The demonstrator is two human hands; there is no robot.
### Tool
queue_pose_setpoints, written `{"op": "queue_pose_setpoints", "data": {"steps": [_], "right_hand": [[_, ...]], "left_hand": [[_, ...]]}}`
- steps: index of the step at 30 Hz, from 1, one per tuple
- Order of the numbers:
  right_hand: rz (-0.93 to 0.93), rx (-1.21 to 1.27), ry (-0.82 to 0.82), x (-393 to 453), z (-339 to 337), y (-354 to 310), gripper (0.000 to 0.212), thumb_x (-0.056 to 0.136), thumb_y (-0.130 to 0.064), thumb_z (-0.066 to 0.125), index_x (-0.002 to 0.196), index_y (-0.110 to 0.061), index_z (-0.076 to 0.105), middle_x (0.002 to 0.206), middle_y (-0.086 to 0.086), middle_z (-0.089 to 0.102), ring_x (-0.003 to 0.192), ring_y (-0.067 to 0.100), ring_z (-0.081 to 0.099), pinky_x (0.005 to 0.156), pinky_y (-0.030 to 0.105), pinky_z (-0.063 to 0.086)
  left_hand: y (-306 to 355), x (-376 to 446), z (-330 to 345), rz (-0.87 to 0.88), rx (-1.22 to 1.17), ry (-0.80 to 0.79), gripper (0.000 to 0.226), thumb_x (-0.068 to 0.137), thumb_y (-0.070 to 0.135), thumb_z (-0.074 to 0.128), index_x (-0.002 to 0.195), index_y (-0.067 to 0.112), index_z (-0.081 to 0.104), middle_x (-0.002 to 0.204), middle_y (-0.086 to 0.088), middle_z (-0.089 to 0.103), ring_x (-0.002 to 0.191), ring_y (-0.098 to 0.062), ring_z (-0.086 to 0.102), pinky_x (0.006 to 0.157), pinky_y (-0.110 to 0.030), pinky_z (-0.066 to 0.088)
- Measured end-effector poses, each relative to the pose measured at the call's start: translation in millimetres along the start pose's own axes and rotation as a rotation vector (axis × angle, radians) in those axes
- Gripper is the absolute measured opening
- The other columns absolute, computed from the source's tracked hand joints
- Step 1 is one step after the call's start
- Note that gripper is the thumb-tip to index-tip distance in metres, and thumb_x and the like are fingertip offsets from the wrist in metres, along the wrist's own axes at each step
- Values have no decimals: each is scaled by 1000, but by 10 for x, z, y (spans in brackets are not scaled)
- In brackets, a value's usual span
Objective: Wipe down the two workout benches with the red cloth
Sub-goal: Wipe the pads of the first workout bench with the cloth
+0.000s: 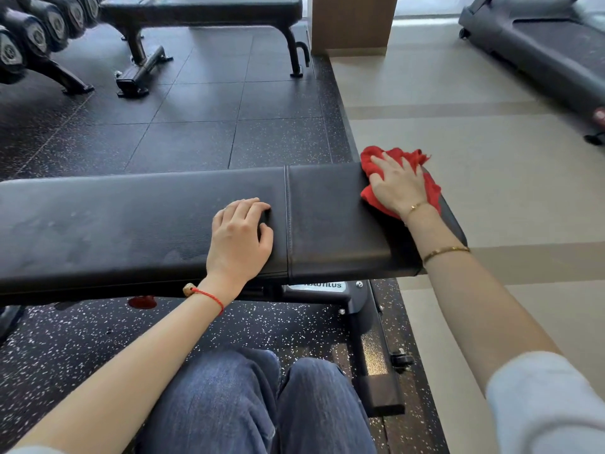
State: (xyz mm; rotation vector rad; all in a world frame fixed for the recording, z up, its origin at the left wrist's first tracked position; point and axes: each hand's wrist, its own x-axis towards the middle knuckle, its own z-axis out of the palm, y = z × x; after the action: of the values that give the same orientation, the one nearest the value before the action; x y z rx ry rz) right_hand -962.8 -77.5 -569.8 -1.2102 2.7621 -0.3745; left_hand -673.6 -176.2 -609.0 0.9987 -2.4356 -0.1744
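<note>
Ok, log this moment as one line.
right hand presses red cloth on near bench end | left hand rests on pad | far bench untouched

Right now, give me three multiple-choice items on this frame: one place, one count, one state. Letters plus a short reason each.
1. Where on the near bench is the red cloth?
A. Its right end
B. Its left end
C. On the floor under it

2. How many benches are in view?
A. One
B. Two
C. Four

3. What is the left hand doing?
A. Holding the cloth
B. Resting on the pad with nothing in it
C. Lifting a dumbbell

Answers:
1 A: the right hand presses the cloth flat there.
2 B: a far bench stands behind the near one.
3 B: its fingers lie on the bare pad.
</note>
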Motion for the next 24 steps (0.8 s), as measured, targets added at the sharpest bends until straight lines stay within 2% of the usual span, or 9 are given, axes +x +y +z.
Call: {"op": "queue_pose_setpoints", "data": {"steps": [5, 8, 11, 14, 18, 21, 24], "right_hand": [[-270, -59, -20, -145, 120, -514, 50, 96, -33, 38, 146, -34, 38, 157, -10, 30, 144, 22, 24, 119, 44, 12], [-428, -25, -50, -578, 230, -730, 52, 94, -31, 42, 146, -33, 38, 157, -9, 31, 146, 21, 22, 121, 43, 8], [-496, 16, -17, -1043, 262, -662, 55, 92, -30, 43, 146, -32, 39, 156, -11, 32, 147, 21, 20, 122, 42, 5], [-406, 4, 55, -1249, 211, -351, 56, 89, -33, 41, 145, -33, 40, 155, -13, 34, 146, 20, 23, 122, 42, 7], [-154, -6, 128, -1128, 86, 116, 59, 85, -37, 36, 143, -34, 44, 155, -10, 36, 145, 23, 26, 121, 43, 8], [-9, 12, 125, -833, 22, 305, 59, 86, -36, 33, 144, -35, 42, 156, -7, 33, 146, 25, 25, 122, 45, 6], [28, 15, 76, -447, -14, 259, 52, 95, -32, 36, 146, -34, 38, 159, -8, 28, 147, 26, 21, 121, 48, 4]], "left_hand": [[-1, 4, -8, 0, -10, 4, 31, 91, 19, 54, 121, 19, 63, 129, -1, 62, 124, -22, 52, 108, -42, 36], [-3, 6, -13, -6, -19, 15, 31, 90, 19, 56, 120, 20, 63, 128, 0, 63, 124, -22, 52, 107, -42, 36], [-12, 6, -8, 1, -17, 16, 31, 89, 19, 56, 119, 20, 64, 129, 0, 63, 124, -23, 53, 107, -42, 37], [-29, -6, 1, 8, -10, 5, 32, 90, 19, 55, 121, 19, 63, 131, 0, 62, 126, -22, 52, 108, -42, 37], [-21, -20, 1, 17, 1, -5, 33, 92, 18, 53, 124, 18, 62, 133, -2, 61, 128, -23, 52, 110, -43, 37], [-2, -24, -12, 20, 9, -8, 33, 93, 17, 53, 124, 15, 62, 134, -4, 61, 129, -25, 51, 112, -44, 37], [22, -25, -26, 24, 19, -8, 32, 93, 16, 53, 123, 14, 62, 133, -5, 61, 129, -26, 52, 112, -45, 37]]}}
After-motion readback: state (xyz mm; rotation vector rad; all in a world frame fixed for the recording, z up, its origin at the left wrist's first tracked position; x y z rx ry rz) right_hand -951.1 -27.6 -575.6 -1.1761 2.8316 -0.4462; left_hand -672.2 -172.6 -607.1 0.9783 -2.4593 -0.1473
